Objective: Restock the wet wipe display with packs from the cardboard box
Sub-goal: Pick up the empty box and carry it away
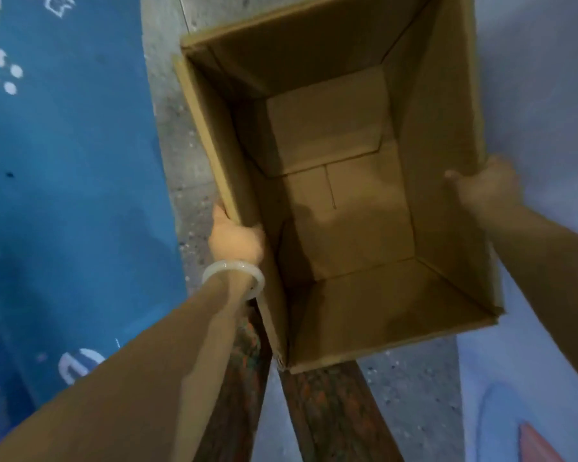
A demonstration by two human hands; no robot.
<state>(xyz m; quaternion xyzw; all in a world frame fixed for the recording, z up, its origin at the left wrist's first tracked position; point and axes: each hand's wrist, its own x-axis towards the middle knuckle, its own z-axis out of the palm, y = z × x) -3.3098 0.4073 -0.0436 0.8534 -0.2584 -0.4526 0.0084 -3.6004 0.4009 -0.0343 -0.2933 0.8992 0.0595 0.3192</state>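
An open brown cardboard box [341, 208] fills the middle of the head view, held up above the floor. Its inside shows only the folded bottom flaps; no packs are visible in it. My left hand [236, 240], with a pale bangle on the wrist, grips the box's left wall near the rim. On the opposite side, my right hand [484, 186] grips the outer face of the right wall. No wet wipe display is identifiable in the frame.
A blue panel [70, 181] with white print stands along the left. Speckled grey concrete floor [411, 395] lies below the box. Pale, blurred surfaces [541, 78] fill the right side. My patterned trouser legs [334, 411] show under the box.
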